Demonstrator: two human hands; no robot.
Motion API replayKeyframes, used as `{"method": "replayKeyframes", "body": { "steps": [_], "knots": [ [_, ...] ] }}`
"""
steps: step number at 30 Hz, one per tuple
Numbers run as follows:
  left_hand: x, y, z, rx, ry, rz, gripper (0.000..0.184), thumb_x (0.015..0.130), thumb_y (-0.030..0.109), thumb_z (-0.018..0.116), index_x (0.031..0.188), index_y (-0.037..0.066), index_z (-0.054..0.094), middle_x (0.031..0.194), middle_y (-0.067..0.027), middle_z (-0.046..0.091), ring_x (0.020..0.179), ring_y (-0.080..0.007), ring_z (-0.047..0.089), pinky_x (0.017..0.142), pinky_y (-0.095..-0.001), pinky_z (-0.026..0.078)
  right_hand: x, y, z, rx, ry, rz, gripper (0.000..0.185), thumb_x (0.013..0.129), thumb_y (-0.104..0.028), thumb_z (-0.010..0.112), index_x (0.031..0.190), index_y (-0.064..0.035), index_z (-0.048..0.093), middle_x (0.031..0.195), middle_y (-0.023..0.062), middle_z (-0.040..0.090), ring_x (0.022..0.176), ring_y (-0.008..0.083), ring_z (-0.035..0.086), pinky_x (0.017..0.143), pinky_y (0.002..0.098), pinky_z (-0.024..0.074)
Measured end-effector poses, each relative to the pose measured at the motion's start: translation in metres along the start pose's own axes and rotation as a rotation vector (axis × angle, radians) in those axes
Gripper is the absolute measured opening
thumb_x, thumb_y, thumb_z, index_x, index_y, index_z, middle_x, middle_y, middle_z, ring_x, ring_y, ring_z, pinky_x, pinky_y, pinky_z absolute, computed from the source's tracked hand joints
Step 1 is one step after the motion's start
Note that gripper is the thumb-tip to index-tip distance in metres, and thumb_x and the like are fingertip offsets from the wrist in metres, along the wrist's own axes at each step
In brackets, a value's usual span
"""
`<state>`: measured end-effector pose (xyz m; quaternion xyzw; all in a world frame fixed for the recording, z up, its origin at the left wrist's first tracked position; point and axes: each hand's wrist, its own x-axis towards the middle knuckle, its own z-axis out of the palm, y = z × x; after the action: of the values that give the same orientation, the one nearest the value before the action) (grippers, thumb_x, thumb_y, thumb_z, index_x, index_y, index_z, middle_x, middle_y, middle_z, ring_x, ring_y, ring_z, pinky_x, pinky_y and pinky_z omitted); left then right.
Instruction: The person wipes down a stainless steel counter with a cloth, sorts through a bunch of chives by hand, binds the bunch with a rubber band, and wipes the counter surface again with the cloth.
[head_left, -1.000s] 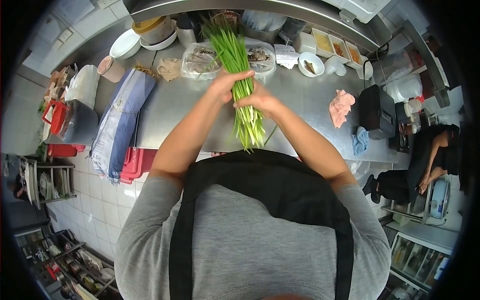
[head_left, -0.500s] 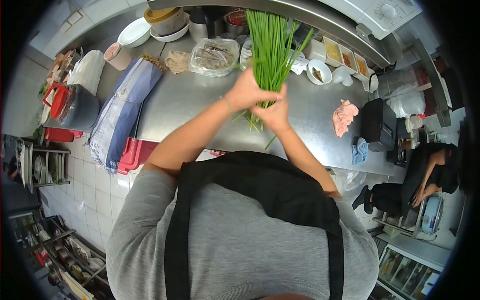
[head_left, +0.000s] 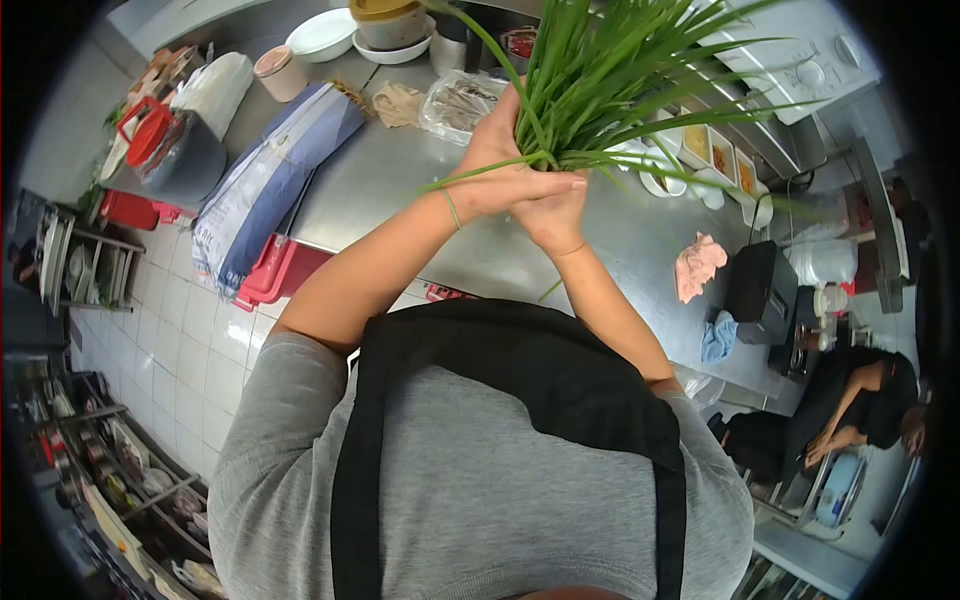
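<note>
Head view: a long-leaved green bunch [head_left: 575, 110] was gathered in both hands, raised over the tabletop [head_left: 385, 185] and not yet set down.
The left hand [head_left: 495, 165] was clenched round the bunch's lower part, thumb laid across the front; the right hand [head_left: 555, 215] was closed on the same part, touching the left; so the grip grasped the stems from both sides, blades fanning outward; gathering looked mostly done, though strays poked out sideways, leaving the bunch uneven; the lower ends were largely hidden by the hands, and whether anything tied them could not be told; beyond lay a clear plastic bag [head_left: 462, 105], with a blue-and-white sack [head_left: 275, 185] to the left and a pink cloth [head_left: 700, 267] to the right.
</note>
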<state>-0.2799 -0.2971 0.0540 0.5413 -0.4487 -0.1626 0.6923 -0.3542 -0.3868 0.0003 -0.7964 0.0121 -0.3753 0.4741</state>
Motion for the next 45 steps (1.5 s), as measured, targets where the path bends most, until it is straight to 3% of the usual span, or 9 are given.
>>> {"method": "replayKeyframes", "body": {
  "steps": [8, 10, 13, 19, 24, 27, 34, 41, 45],
  "knots": [
    [-0.020, -0.056, 0.000, 0.206, 0.133, 0.096, 0.085, 0.059, 0.020, 0.078, 0.128, 0.002, 0.032, 0.117, -0.0114, 0.051, 0.105, -0.0213, 0.051, 0.093, -0.0306, 0.039, -0.017, 0.053, 0.030, -0.236, -0.103, -0.007, 0.024, 0.068, -0.018, 0.065, 0.089, -0.0058, 0.064, 0.099, 0.0131, 0.063, 0.091, 0.0302, 0.058, 0.079, 0.0379, 0.0455],
    [-0.016, -0.044, -0.006, 0.052, 0.246, 0.044, 0.074, 0.062, 0.016, 0.077, 0.123, 0.002, 0.038, 0.113, -0.0098, 0.054, 0.101, -0.0203, 0.052, 0.091, -0.0305, 0.041, 0.006, 0.040, 0.024, -0.110, -0.258, 0.167, 0.018, 0.066, -0.014, 0.066, 0.081, -0.0048, 0.067, 0.113, 0.0150, 0.058, 0.101, 0.0281, 0.056, 0.081, 0.0380, 0.0454],
    [-0.020, -0.032, -0.018, -0.428, 0.389, 0.035, 0.039, 0.072, -0.002, 0.066, 0.109, 0.000, 0.053, 0.110, -0.0078, 0.056, 0.101, -0.0171, 0.054, 0.088, -0.0301, 0.043, 0.043, -0.021, 0.019, -0.353, -0.270, -0.147, 0.049, 0.063, -0.013, 0.067, 0.110, -0.0068, 0.058, 0.124, 0.0155, 0.049, 0.110, 0.0295, 0.051, 0.087, 0.0359, 0.0437],
    [-0.031, -0.085, -0.053, -0.999, 0.530, -0.178, 0.033, 0.081, 0.007, 0.060, 0.112, 0.007, 0.048, 0.103, -0.0090, 0.057, 0.103, -0.0264, 0.054, 0.089, -0.0407, 0.045, 0.066, -0.022, -0.010, -0.283, -0.753, -0.196, 0.064, 0.070, -0.024, 0.069, 0.126, -0.0054, 0.045, 0.122, 0.0147, 0.047, 0.110, 0.0285, 0.050, 0.091, 0.0354, 0.0407],
    [-0.036, -0.077, -0.062, -1.210, 0.505, -0.085, 0.028, 0.084, 0.011, 0.058, 0.110, 0.012, 0.046, 0.102, -0.0103, 0.057, 0.106, -0.0333, 0.053, 0.093, -0.0570, 0.038, 0.020, 0.041, -0.069, 0.363, 0.014, 0.282, 0.047, 0.084, -0.025, 0.058, 0.125, -0.0066, 0.046, 0.117, 0.0104, 0.054, 0.109, 0.0187, 0.050, 0.091, 0.0350, 0.0405],
    [-0.030, -0.077, -0.062, -1.269, 0.492, -0.058, 0.028, 0.084, 0.013, 0.058, 0.110, 0.013, 0.047, 0.102, -0.0107, 0.057, 0.108, -0.0351, 0.052, 0.095, -0.0612, 0.034, -0.032, 0.055, -0.070, 0.796, -0.032, 0.589, 0.050, 0.083, -0.015, 0.060, 0.129, -0.0054, 0.041, 0.115, 0.0104, 0.053, 0.105, 0.0184, 0.052, 0.090, 0.0360, 0.0411],
    [-0.016, -0.074, -0.051, -1.222, 0.696, -0.118, 0.022, 0.084, 0.014, 0.060, 0.099, 0.003, 0.048, 0.099, -0.0110, 0.056, 0.103, -0.0325, 0.053, 0.092, -0.0485, 0.042, -0.049, 0.038, -0.036, 0.511, 0.039, 0.619, 0.083, 0.067, 0.002, 0.069, 0.136, -0.0085, 0.022, 0.122, 0.0149, 0.043, 0.107, 0.0229, 0.048, 0.092, 0.0387, 0.0399],
    [-0.007, -0.062, -0.049, -1.286, 0.709, -0.109, 0.035, 0.083, 0.022, 0.060, 0.106, 0.000, 0.047, 0.105, -0.0145, 0.055, 0.106, -0.0351, 0.050, 0.096, -0.0504, 0.038, -0.043, 0.062, -0.048, 1.064, 0.038, 0.659, 0.049, 0.078, 0.004, 0.059, 0.124, -0.0043, 0.043, 0.116, 0.0121, 0.050, 0.098, 0.0210, 0.056, 0.084, 0.0352, 0.0470],
    [-0.007, -0.061, -0.052, -1.322, 0.587, -0.086, 0.051, 0.083, 0.031, 0.059, 0.115, -0.004, 0.043, 0.112, -0.0162, 0.054, 0.111, -0.0355, 0.048, 0.099, -0.0512, 0.035, -0.030, 0.032, -0.041, 0.920, 0.090, 0.569, 0.040, 0.079, 0.004, 0.060, 0.116, -0.0025, 0.048, 0.105, 0.0103, 0.056, 0.090, 0.0202, 0.059, 0.078, 0.0326, 0.0507]
  ]
}}
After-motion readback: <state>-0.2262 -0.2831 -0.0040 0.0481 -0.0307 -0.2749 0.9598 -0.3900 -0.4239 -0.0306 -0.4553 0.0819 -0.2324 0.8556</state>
